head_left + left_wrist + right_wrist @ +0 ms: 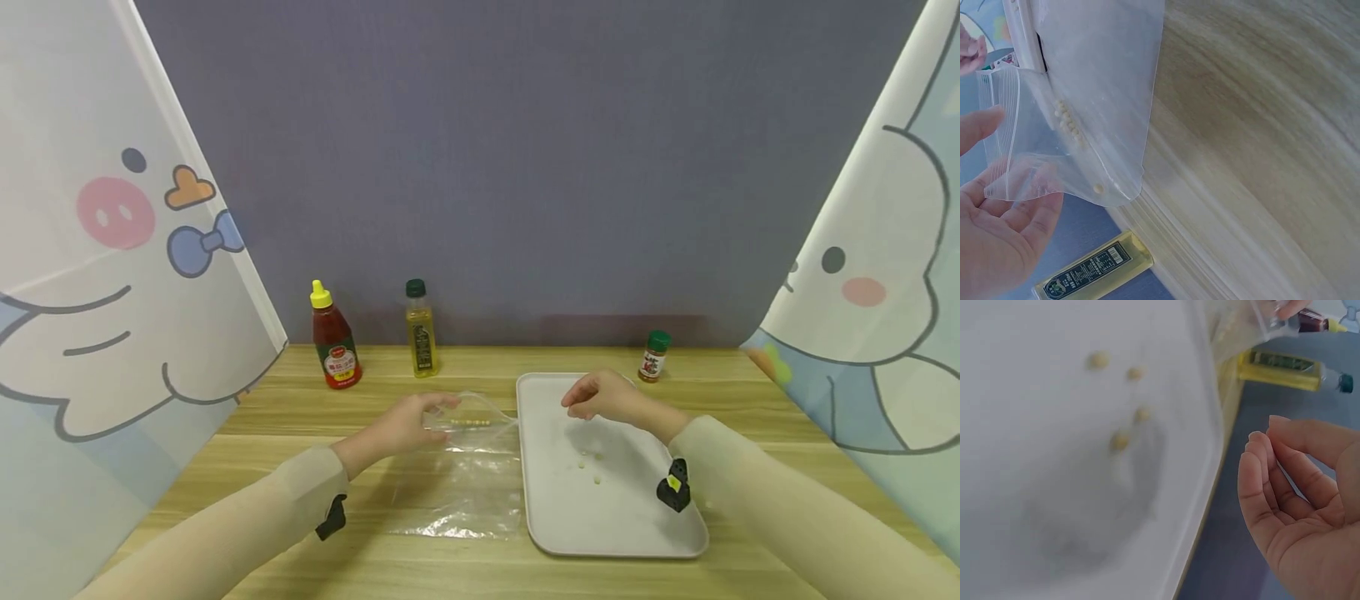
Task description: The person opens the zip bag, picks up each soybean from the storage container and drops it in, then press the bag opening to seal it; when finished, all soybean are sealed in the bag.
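A clear zip bag (459,492) lies left of the white tray (618,529), a row of small pale yellow balls (1067,119) inside it. At its mouth, my left hand (401,425) holds the plastic, thumb apart from the curled fingers (1038,219). Several similar balls (1120,441) rest on the tray. Above the tray's back part hangs my right hand (611,398), fingers bent and the thumb tip close to the index fingertip (1261,439); whether something tiny is between them cannot be seen.
A red sauce bottle (337,350) with a yellow cap and a yellow oil bottle (422,337) stand at the back left of the wooden table (360,554). A small green-capped jar (653,358) stands behind the tray. Printed cloths hang on both sides.
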Action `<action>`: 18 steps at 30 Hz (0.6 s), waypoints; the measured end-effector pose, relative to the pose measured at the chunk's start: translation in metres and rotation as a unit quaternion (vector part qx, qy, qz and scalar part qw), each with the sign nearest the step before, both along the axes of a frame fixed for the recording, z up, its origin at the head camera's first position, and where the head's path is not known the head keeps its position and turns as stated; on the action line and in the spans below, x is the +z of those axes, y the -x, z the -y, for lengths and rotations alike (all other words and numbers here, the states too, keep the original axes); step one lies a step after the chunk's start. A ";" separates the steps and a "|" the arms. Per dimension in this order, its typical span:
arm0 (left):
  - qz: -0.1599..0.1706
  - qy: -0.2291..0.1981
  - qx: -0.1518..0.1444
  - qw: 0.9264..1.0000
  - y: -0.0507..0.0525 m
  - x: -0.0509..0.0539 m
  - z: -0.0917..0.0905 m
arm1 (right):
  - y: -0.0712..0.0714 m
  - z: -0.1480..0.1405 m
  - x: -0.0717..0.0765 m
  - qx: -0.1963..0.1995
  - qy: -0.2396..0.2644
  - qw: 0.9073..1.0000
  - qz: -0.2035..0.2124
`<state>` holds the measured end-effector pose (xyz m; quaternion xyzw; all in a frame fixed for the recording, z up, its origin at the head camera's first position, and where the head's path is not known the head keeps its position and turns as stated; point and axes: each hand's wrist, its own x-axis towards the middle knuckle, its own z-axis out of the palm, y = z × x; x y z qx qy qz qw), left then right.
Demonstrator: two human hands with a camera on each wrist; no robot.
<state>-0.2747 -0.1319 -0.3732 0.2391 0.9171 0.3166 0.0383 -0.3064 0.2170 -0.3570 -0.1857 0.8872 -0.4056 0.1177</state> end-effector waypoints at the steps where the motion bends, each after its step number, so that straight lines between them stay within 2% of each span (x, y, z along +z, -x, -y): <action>1: 0.001 0.000 0.001 1.000 0.000 0.000 0.000 | -0.001 -0.005 -0.001 -0.001 0.000 1.000 0.002; 7: 0.001 -0.003 -0.002 1.000 0.000 -0.002 0.000 | -0.008 -0.029 -0.010 0.020 0.003 1.000 0.017; 12: 0.003 -0.009 -0.002 1.000 0.000 -0.001 0.000 | -0.017 -0.040 -0.022 0.035 -0.015 0.999 0.003; 18: -0.002 -0.005 -0.004 1.000 -0.002 -0.001 -0.001 | -0.028 -0.043 -0.038 0.029 -0.002 0.999 0.040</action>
